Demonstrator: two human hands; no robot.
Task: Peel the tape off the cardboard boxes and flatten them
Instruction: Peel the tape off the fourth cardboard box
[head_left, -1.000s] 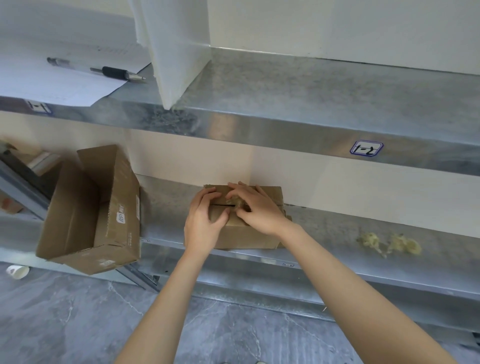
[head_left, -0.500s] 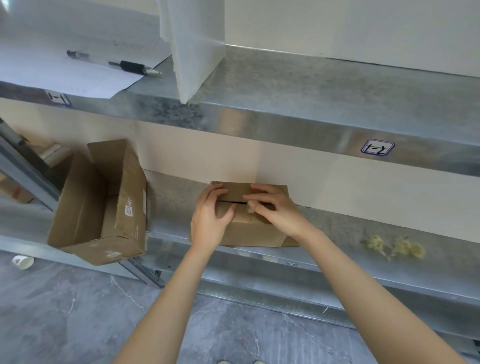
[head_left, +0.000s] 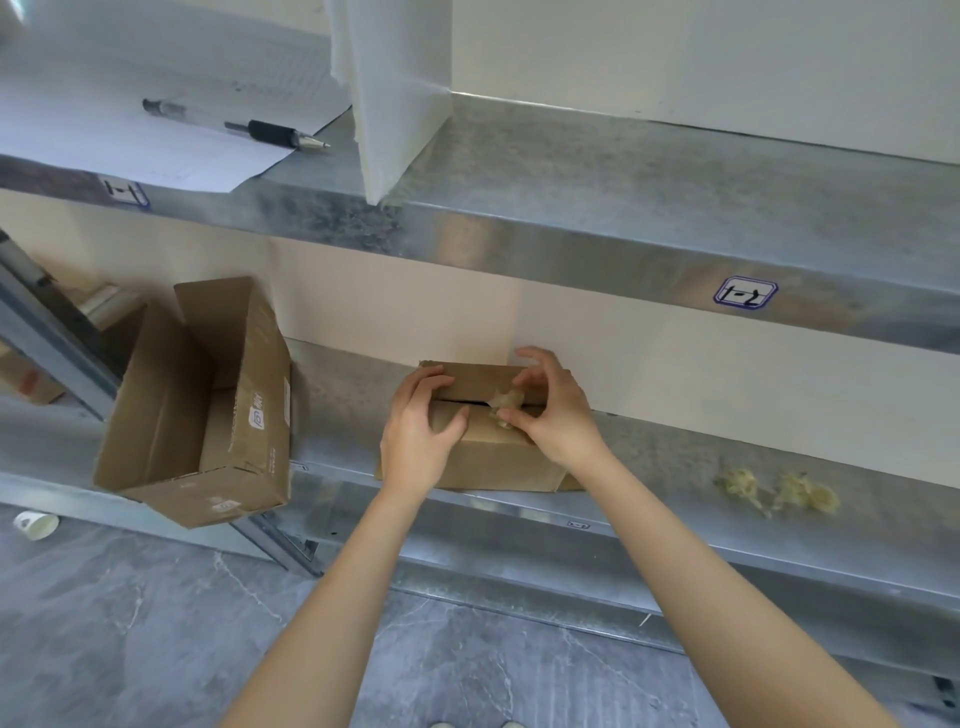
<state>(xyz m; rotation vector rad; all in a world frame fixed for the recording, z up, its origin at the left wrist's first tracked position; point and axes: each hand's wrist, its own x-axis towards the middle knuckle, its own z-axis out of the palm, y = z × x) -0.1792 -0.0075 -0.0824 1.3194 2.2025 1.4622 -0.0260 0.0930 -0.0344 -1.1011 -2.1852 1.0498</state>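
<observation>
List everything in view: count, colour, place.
upper shelf: one, grey metal, top
lower shelf: one, grey metal, beneath it
small box: one, brown, lower shelf, middle
tape strip: one, yellowish, crumpled on small box
open box: one, brown, lower shelf, left end
tape wads: two, yellowish, lower shelf, right
pen: one, clear and black, on paper
paper: one, white, upper shelf, left
foam sheet: one, white, standing on upper shelf
labels: two, blue-edged, upper shelf's front edge
cup: one, white, floor, left
floor: grey, bottom
left grip: one, holds small box's left end
right grip: one, pinches tape strip
</observation>
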